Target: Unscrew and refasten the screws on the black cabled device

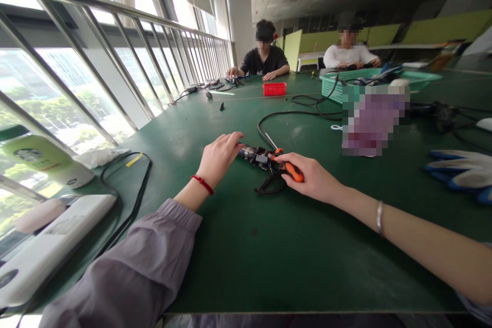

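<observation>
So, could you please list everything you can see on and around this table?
table: one, green, fills the view.
small device: one, black and silver, mid-table between the hands.
screwdriver: one, orange-handled, in the right hand.
black cable: one loop, behind the small device.
red tray: one, far centre.
basket: one, green, far right.
gloves: a pair, blue and white, right edge.
white case: one, near left.
people: two, seated at the far end.
left hand: one, grips the small device's end.
right hand: one, holds the screwdriver.
</observation>
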{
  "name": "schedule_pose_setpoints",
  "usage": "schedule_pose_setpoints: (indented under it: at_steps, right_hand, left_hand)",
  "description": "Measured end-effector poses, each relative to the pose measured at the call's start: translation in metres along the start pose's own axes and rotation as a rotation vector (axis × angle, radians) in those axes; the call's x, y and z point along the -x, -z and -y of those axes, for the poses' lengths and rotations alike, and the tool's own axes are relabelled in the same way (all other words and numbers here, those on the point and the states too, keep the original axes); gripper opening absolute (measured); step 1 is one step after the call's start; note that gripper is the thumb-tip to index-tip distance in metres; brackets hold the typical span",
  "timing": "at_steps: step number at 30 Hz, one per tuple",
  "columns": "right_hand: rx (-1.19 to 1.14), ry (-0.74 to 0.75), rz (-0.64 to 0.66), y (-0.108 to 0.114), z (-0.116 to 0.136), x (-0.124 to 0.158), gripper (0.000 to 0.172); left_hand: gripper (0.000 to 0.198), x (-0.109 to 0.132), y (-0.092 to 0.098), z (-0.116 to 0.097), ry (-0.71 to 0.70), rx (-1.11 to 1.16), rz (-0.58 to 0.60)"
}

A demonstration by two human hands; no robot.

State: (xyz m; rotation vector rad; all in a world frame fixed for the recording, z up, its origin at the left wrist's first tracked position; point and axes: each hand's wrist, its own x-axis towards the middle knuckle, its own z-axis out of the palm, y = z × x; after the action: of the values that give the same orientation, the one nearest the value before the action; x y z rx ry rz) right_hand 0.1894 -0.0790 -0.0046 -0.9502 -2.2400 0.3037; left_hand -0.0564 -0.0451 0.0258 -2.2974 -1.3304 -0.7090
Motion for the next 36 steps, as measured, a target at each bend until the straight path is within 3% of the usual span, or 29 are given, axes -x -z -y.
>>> schedule_pose_setpoints:
  at_steps: [4, 8, 16, 24, 36]
  right_hand:
    - [0.012, 0.002, 0.007, 0.0, -0.001, 0.0, 0.037]
    - [0.012, 0.002, 0.018, 0.0, -0.001, 0.0, 0.038]
    - [-0.006, -0.002, 0.021, 0.0, -0.002, 0.0, 0.038]
    - [-0.007, -0.01, 0.03, 0.001, -0.001, -0.001, 0.038]
    - [0.008, 0.007, 0.01, 0.002, 0.0, 0.0, 0.038]
  left_hand:
    - [0.014, 0.001, -0.004, -0.002, 0.055, 0.021, 0.041]
    - [0.019, 0.002, -0.006, -0.011, -0.126, 0.022, 0.08]
    - [0.031, 0.004, -0.017, -0.029, -0.363, 0.018, -0.025]
    - [0.02, 0.008, -0.024, -0.033, -0.295, 0.183, -0.025]
    - [0.032, 0.003, -0.028, -0.026, -0.358, 0.147, 0.017]
